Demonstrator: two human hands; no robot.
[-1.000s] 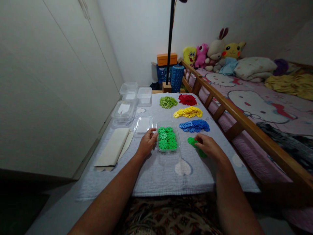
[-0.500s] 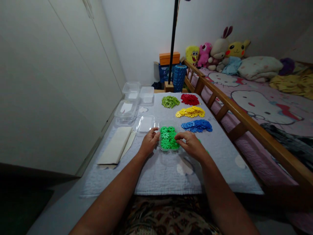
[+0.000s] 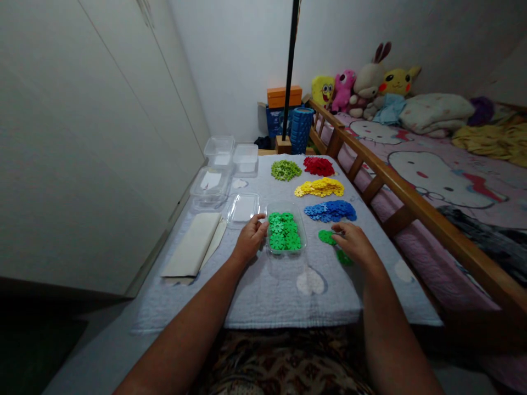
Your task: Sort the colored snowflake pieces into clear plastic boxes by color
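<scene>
We had L hand [image 3: 249,241] curled on box [image 3: 285,253] left rim, prob. to steady it. R hand [image 3: 354,244] fingers bent onto 2 green clumps [image 3: 326,237] beside box; pinch, couldn't tell.

Clear glossy plastic tub [image 3: 303,245], matt quilted cloth [image 3: 267,296], smooth wooden rail [image 3: 415,206]

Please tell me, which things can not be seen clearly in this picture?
All in the head view:
- The right hand covers part of the loose green pieces; whether it pinches one cannot be told.
- The left hand is at the side of the tray; grip or mere touch is unclear.
- The pole is cut off by the top edge.
- Single pieces in the blue pile are too small to count.
</scene>
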